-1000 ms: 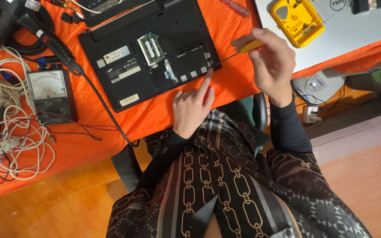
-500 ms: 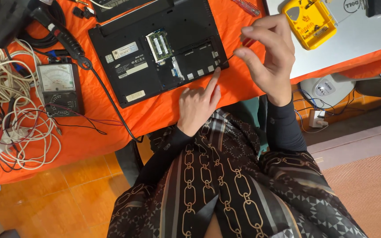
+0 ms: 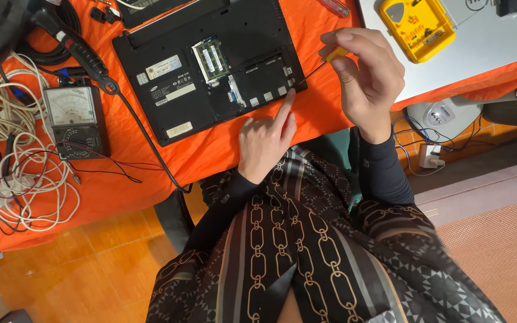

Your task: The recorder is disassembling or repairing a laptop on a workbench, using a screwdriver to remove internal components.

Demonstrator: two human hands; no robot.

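Observation:
A black laptop [image 3: 169,66] lies upside down on the orange cloth, its bottom cover off and a green memory board [image 3: 210,58] showing. My left hand [image 3: 264,140] rests on the cloth at the laptop's near edge, index finger stretched out and touching its near right corner. My right hand [image 3: 366,78] pinches a small yellow-handled screwdriver [image 3: 321,64]; its thin shaft slants down and its tip sits at that same corner, beside my left fingertip.
An analog multimeter [image 3: 74,119] and tangled white cables [image 3: 13,173] lie to the left, a black probe [image 3: 79,51] with its lead across the cloth. A yellow tool case [image 3: 417,27] rests on a grey closed laptop [image 3: 480,48]. A power strip [image 3: 438,113] sits on the floor.
My right hand has come down and leftward, bringing the screwdriver tip to the laptop's corner. My left index finger has stretched out to that corner. The view has shifted a little.

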